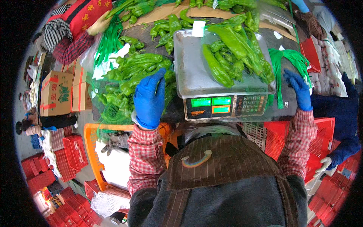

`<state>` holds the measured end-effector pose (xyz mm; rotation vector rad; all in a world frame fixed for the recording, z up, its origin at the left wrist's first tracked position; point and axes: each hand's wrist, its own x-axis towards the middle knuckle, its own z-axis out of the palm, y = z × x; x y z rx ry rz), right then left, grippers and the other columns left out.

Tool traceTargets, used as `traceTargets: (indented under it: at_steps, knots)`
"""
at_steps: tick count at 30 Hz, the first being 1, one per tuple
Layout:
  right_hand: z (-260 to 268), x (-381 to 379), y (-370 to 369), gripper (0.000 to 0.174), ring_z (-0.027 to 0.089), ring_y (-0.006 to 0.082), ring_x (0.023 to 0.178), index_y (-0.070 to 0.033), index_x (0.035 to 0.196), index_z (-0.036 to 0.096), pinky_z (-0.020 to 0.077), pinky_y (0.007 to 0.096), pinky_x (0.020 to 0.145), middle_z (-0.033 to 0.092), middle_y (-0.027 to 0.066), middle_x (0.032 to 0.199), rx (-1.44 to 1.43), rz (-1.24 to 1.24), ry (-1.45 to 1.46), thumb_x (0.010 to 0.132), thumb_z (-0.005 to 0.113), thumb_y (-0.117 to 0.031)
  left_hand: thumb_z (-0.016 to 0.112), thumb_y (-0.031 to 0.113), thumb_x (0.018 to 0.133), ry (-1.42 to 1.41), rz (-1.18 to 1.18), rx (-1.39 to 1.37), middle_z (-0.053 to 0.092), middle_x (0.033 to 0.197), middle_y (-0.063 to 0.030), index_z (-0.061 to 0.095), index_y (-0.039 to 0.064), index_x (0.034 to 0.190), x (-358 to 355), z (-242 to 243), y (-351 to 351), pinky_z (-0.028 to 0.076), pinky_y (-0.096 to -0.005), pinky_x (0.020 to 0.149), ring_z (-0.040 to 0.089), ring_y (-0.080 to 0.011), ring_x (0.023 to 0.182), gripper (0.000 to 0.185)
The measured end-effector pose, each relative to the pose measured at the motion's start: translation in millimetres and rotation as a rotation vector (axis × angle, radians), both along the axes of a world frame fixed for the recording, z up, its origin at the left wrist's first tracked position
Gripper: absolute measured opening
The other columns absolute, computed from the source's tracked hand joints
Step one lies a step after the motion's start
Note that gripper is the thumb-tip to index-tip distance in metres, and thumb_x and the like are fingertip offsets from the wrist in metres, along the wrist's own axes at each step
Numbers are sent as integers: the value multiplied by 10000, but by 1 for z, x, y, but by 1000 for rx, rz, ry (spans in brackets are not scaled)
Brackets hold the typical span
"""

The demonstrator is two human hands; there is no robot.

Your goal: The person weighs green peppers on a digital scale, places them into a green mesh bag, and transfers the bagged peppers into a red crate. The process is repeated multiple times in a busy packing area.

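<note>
A digital scale (225,109) with lit green displays stands before me. Long green peppers (227,56) in green netting lie on the right part of its metal tray (189,76); a white tag (198,29) lies at the tray's back edge. My left hand (150,99), in a blue glove, is raised left of the scale, over the near edge of a heap of green peppers (139,63); its fingers are bent together, and whether they pinch anything is unclear. My right hand (300,89), also blue-gloved, is right of the scale beside a bundle of green net bags (286,56), its fingers slightly blurred.
An orange crate (90,147) stands below the table on the left, and red crates (323,136) on the right. More peppers (139,8) lie at the back. Co-workers are at the upper left, upper right and right. Cardboard boxes (58,93) stand left of the table.
</note>
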<state>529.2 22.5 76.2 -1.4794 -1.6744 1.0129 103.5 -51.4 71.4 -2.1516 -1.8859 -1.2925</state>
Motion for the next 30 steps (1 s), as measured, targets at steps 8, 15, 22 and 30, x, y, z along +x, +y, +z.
traceTargets:
  at_steps: [8,15,22,30]
  knots:
    - [-33,-4,-63,330,490,129,962,-48,1127,461,393,260,758,506,58,1090,-291,12,200,835,455,-201,568,-14,702,24,-115,33,585,889,-103,570,54,940,16,39,37,433,-276,724,565,-206,813,248]
    - [-44,-94,-90,264,518,104,726,-27,999,536,431,245,646,569,31,837,-429,-7,419,746,580,-85,551,162,693,369,-533,132,530,973,-79,543,118,996,134,21,68,375,-356,752,485,-242,908,306]
    - [-16,-17,-141,177,500,87,719,-21,923,582,422,234,656,582,42,827,-713,-36,-10,766,562,-100,588,254,665,418,-315,-30,473,1092,-71,507,152,1074,105,-25,95,296,-399,854,348,-265,1111,429]
    - [-5,-61,-118,270,533,146,727,-24,928,488,442,268,666,552,68,817,16,-80,679,677,579,19,650,239,635,-360,-678,-294,509,928,-179,304,107,1246,152,24,12,392,-358,766,494,-325,832,714]
